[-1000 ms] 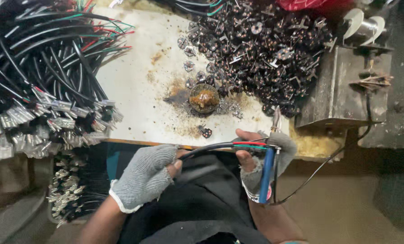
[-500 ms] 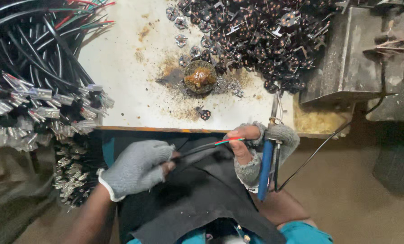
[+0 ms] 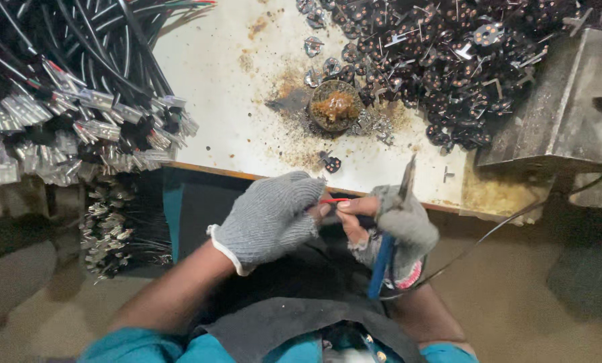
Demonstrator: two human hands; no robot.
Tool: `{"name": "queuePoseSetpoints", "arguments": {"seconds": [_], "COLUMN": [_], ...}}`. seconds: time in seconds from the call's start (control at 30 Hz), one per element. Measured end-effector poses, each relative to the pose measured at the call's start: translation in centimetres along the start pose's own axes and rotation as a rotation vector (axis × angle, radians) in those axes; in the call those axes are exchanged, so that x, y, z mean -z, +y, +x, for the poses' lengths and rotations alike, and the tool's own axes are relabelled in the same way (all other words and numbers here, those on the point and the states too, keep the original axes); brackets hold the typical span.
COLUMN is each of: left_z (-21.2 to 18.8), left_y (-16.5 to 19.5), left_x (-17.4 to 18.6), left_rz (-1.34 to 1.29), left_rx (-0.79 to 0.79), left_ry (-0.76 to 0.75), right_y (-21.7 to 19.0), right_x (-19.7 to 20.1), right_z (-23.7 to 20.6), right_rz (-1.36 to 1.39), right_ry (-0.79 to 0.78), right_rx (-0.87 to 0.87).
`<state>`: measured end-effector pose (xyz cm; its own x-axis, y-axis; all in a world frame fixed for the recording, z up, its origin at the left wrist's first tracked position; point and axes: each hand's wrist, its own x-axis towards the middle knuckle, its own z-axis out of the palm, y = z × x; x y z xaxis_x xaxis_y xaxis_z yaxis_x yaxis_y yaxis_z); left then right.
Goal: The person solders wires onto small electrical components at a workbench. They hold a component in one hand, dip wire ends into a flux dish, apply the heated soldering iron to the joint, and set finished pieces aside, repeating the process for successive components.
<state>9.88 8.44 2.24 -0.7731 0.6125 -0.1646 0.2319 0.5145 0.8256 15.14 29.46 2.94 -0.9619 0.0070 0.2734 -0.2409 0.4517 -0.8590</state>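
both hands meet just below the near edge of the tabletop (image 3: 220,101). the left hand (image 3: 271,218), in a grey knit glove, is curled closed around a red wire (image 3: 333,200), pinching its end. the right hand (image 3: 388,225) presses bare fingertips to that same wire while its palm clamps a blue-handled soldering iron (image 3: 384,259), tip pointing up at the edge. risk here: the tip sits close to those bare fingertips, so a slip could burn them. the wire could slide out too. the flux pot (image 3: 335,105) stays well clear, near the heap of small black parts (image 3: 449,60).
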Motion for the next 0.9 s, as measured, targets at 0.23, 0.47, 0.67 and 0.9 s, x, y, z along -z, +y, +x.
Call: {"name": "queuePoseSetpoints", "arguments": {"seconds": [0.23, 0.47, 0.67, 0.9], "left_z": [-0.1, -0.1, -0.1, 0.0], "left_y": [0.0, -0.5, -0.4, -0.9], "left_x": [-0.8, -1.1, -1.7, -2.2], "left_rz": [-0.712, -0.417, -0.472, -0.316], "left_rx": [0.136, -0.025, -0.099, -0.049], "left_ry": [-0.020, 0.103, 0.242, 0.237], "right_y": [-0.7, 1.8, 2.7, 3.1], "right_x": [-1.4, 0.0, -0.6, -0.1], "right_z": [-0.9, -2.6, -3.2, -3.2], "right_rz": [0.136, 0.121, 0.195, 0.098], "right_ry": [0.134, -0.053, -0.010, -0.094], "right_rx": [-0.094, -0.367, -0.440, -0.330]}}
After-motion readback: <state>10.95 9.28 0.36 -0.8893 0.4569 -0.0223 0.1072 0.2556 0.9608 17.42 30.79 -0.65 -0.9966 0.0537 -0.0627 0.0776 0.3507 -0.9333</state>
